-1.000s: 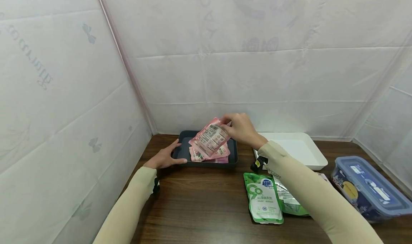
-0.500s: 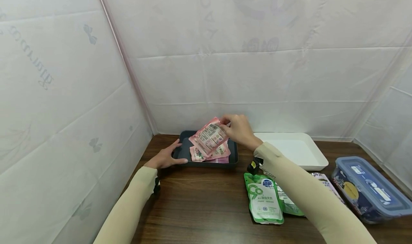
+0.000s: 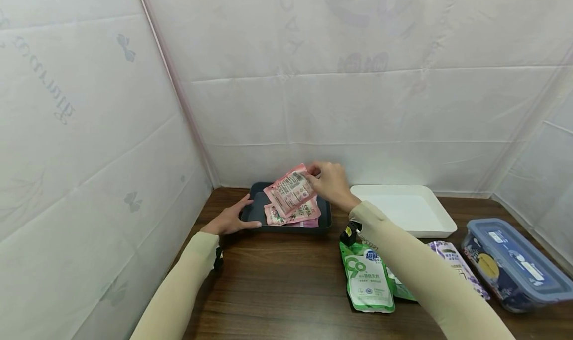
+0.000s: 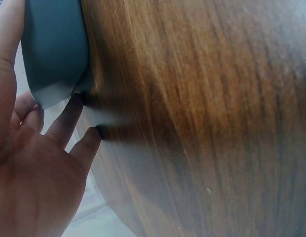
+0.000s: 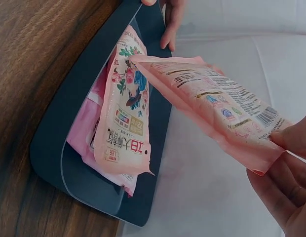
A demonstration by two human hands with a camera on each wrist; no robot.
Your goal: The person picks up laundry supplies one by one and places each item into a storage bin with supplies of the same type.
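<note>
My right hand (image 3: 332,183) pinches a corner of a pink pouch (image 3: 291,193) between thumb and fingers, tilted above the dark grey tray (image 3: 256,208). Inside this tray lie another pink pouch with a floral print (image 5: 124,106) and, partly under it, a pinkish-purple packet (image 5: 84,128). My left hand (image 3: 230,218) rests at the tray's left end, its thumb along the front side and its fingers spread toward the far side. In the left wrist view, relaxed fingers (image 4: 66,121) touch the tray's corner.
Right of the dark tray stands a white tray (image 3: 440,225). In front lie a green-and-white pouch (image 3: 369,280), another green one partly under my right forearm, and a purple-printed pouch (image 3: 456,260). A blue lidded box (image 3: 515,260) is at the far right. White sheeting (image 3: 313,106) hangs behind the table.
My right hand has lowered slightly with the pink pouch, and its forearm has shifted left, uncovering more of the purple-printed pouch. My left hand stays at the tray.
</note>
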